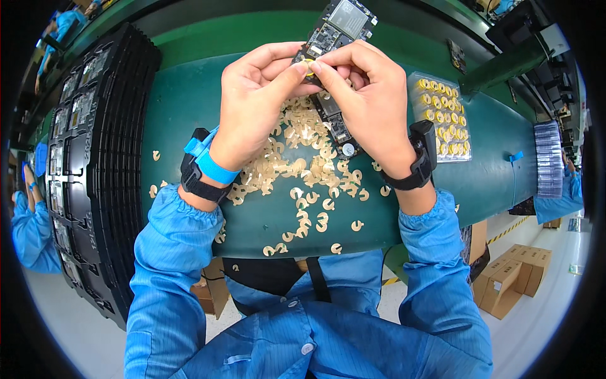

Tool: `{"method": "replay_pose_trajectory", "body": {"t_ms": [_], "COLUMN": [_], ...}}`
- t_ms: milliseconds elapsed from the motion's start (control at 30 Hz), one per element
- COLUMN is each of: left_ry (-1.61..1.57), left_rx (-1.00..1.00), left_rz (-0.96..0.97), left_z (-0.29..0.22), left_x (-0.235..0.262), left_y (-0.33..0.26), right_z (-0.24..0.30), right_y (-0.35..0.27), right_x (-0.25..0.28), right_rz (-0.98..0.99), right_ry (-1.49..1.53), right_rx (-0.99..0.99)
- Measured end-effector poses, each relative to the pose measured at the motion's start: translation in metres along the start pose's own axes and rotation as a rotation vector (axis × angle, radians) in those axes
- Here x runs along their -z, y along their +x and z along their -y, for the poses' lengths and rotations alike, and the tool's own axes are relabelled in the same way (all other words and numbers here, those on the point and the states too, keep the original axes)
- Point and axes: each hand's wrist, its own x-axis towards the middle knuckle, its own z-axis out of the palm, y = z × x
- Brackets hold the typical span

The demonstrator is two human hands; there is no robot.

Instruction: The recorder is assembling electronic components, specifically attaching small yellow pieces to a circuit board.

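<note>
My left hand [255, 101] and my right hand [369, 95] meet above the green mat [183, 114], both gripping a long dark circuit board [338, 25] that stands tilted away from me. Thumb and forefinger tips of both hands pinch a small yellow sticker [307, 65] against the board's middle. The board's lower end [338, 129] shows between my wrists. Beneath my hands lies a heap of several pale C-shaped sticker backings [303, 170]. Each wrist wears a black band; the left one also has a blue strap.
A tall stack of black trays [95, 164] holding boards stands at the left. A clear sheet of round yellow stickers [442, 117] lies at the right, a striped tray [548, 158] farther right. Cardboard boxes [511, 278] sit on the floor. People in blue coats work at both sides.
</note>
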Motion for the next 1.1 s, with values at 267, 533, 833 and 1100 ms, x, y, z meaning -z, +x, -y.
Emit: {"method": "replay_pose_trajectory", "body": {"t_ms": [267,533,833,1100], "left_ry": [-0.030,-0.101,-0.079,0.052], "left_rx": [0.009,0.037,0.021,0.106], "left_rz": [-0.059,-0.051,-0.062,-0.148], "left_z": [-0.002,-0.002,0.003,0.012], "left_x": [0.001,0.002,-0.002,0.004], "left_y": [0.001,0.002,0.004,0.000], "right_z": [-0.009,-0.016,-0.019,-0.061], "right_y": [0.005,0.004,0.003,0.040], "right_x": [0.001,0.008,0.009,0.039], "right_rz": [-0.155,0.061,0.049,0.057], "right_ry": [0.209,0.124,0.194,0.233], "right_rx": [-0.106,-0.259,-0.250,-0.491]}}
